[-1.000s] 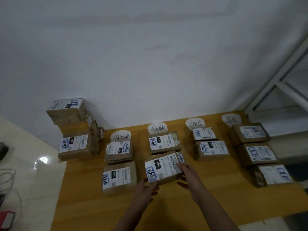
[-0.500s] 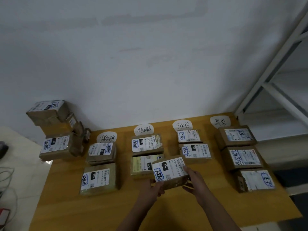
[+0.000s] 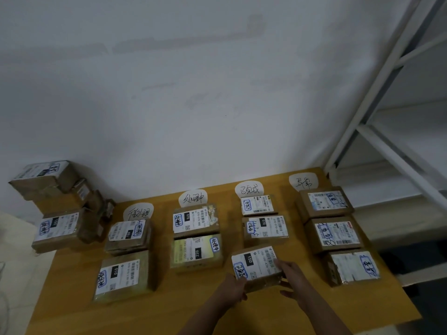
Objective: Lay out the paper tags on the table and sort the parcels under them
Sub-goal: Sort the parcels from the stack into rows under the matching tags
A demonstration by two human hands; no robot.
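Two hands on one parcel: left hand curls round its near-left corner, right hand clamps the right end. Rectangular brown cardboard box, white label marked 150. It's third in the column under the third rounded paper tag, on the wooden table. Long axis left-right, right end skewed slightly away.

A white label with a black number block is noted on the brown cardboard parcel between left hand and right hand; black handwriting on white rounded paper tags beyond.
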